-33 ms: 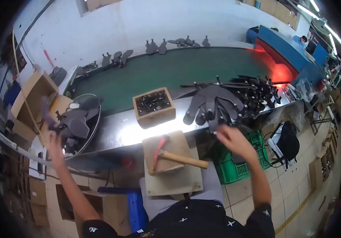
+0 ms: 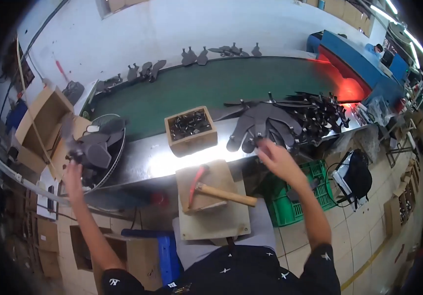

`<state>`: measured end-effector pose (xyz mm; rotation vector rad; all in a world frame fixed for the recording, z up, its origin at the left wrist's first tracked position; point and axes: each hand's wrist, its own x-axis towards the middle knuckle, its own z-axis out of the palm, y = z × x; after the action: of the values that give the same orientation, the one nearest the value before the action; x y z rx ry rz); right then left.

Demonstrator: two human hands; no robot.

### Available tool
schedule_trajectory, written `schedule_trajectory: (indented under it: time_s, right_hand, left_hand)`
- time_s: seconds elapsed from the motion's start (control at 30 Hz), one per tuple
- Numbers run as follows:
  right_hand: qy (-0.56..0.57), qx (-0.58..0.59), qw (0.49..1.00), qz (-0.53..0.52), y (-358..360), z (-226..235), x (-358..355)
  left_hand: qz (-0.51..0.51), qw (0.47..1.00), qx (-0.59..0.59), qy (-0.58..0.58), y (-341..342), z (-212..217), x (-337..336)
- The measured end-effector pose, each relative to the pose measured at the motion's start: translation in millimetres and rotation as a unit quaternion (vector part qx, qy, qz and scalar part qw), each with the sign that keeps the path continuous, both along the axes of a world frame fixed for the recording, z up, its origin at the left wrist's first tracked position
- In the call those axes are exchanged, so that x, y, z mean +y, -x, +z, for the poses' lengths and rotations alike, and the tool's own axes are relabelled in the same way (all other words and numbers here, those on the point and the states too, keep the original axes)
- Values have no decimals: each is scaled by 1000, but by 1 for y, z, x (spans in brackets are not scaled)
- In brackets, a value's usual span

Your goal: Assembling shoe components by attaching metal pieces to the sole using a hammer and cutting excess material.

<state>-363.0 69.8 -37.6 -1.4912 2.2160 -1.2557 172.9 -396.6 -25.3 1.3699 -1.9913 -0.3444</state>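
your left hand (image 2: 74, 178) is on the left, by the round wire basket (image 2: 121, 147). its fingers look pinched on the near end of a flat grey piece (image 2: 68, 129), which is blurry. if that pinch is loose, the piece could slip out or snag on the basket. your right hand (image 2: 276, 160) is at the near side of the fan of grey pieces (image 2: 243, 125) on the metal table (image 2: 137, 166). its fingers are bent, but i cannot tell if they have hold of one. the pieces overlap, so a hard tug could drag a few off, maybe into the green crate (image 2: 283, 216) below. the hammer (image 2: 216, 192) handle sticks out right past the wooden block (image 2: 221, 174), so a low arm could bump it.
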Motion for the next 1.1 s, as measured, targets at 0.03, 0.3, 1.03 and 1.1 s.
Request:
schedule_trajectory:
  time_s: [0.03, 0.3, 1.03, 1.1]
  right_hand:
    - [13, 38, 999, -30, 2, -6, -35]
    - [196, 70, 977, -45, 56, -16, -158]
    - [-122, 21, 991, -41, -82, -110, 148]
    - [-92, -2, 993, -72, -94, -121, 200]
  left_hand:
    - [7, 979, 196, -60, 26, -6, 11]
    - [-73, 984, -20, 159, 176, 4, 236]
    - [-309, 932, 185, -45, 314, -72, 270]
    - [-275, 950, 149, -7, 326, -108, 248]
